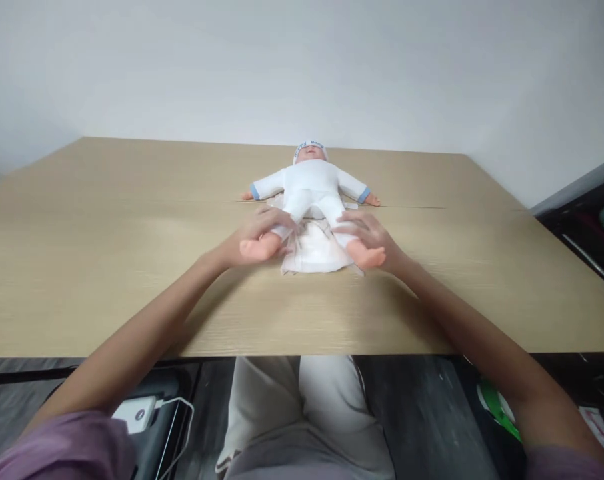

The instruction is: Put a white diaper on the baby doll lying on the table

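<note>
A baby doll (312, 179) in a white suit with blue cuffs lies on its back, arms spread and bare feet towards me. It wears a white cap with blue lettering. Under its bottom and between its legs, a white diaper (315, 257) is spread flat on the table. My left hand (257, 230) curls round the doll's leg on the left, just above the foot. On the other side my right hand (372, 237) has its fingers over the other leg near the ankle. The fingers of both hands are slightly blurred, and the legs partly hide them.
The wooden table (132, 280) reaches back to a pale wall, with a thin seam across it. Below its front edge are a white device with a cable (137, 413) on a dark case, and a green item (499, 407) at right.
</note>
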Demonstrator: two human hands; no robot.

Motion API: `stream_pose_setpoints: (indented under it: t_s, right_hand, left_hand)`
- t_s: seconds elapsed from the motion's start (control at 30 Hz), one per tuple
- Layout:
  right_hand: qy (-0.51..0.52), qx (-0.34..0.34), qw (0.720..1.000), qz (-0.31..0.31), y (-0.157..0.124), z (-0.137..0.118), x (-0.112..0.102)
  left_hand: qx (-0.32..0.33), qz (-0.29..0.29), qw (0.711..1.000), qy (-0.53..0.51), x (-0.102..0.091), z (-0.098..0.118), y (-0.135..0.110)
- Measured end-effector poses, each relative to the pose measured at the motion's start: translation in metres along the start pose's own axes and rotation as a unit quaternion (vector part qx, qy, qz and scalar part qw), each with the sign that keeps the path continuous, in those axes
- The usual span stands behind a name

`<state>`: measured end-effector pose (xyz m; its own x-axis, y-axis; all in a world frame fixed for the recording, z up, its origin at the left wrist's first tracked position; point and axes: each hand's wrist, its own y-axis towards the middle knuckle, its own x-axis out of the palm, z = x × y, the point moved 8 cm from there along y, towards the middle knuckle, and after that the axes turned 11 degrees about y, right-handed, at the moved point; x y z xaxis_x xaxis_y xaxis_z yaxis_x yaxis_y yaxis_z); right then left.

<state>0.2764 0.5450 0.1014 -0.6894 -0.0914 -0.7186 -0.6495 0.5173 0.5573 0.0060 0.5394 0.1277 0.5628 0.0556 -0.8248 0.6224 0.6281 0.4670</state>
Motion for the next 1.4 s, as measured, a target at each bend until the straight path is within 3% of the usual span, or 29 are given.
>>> stream_pose_setpoints:
  t_s: [0.07, 0.13, 0.43, 0.6, 0.83, 1.03, 1.17, 1.27, 1.4]
  right_hand:
    - [-0.02, -0.052, 0.998, -0.039, -0.011, 0.005, 0.005]
    - [-0.03, -0.063, 0.996, -0.062, -0.016, 0.013, 0.01]
    - [-0.041, -0.021, 0.997, -0.059, -0.016, 0.019, 0.009]
    - [0.011, 0.017, 0.996, -0.087, -0.017, 0.022, 0.0]
    - [0.059, 0.084, 0.99, -0.096, -0.013, 0.014, -0.01]
    - [-0.055, 0.092, 0.991, -0.081, -0.011, -0.025, 0.018]
    - [-0.109, 0.098, 0.988, -0.054, -0.016, -0.028, 0.034]
    - [-0.128, 0.116, 0.985, -0.022, -0.017, -0.024, 0.032]
    - [-0.058, 0.149, 0.986, 0.039, -0.002, -0.015, 0.018]
  left_hand:
    - [0.017, -0.018, 1.0, 0.009, 0.011, -0.01, -0.02]
    - [0.033, -0.027, 0.999, 0.016, 0.02, -0.014, -0.031]
    - [0.052, -0.099, 0.992, 0.056, 0.029, -0.007, -0.034]
    - [0.055, -0.119, 0.99, 0.048, 0.032, -0.007, -0.036]
    - [0.011, -0.153, 0.988, 0.01, 0.029, -0.005, -0.035]
    - [-0.08, -0.103, 0.99, 0.06, 0.037, 0.018, -0.026]
    - [-0.1, -0.058, 0.985, 0.124, 0.048, 0.03, -0.025]
    - [-0.113, -0.042, 0.984, 0.129, 0.046, 0.025, -0.024]
    - [-0.141, 0.003, 0.988, 0.07, 0.025, 0.004, -0.008]
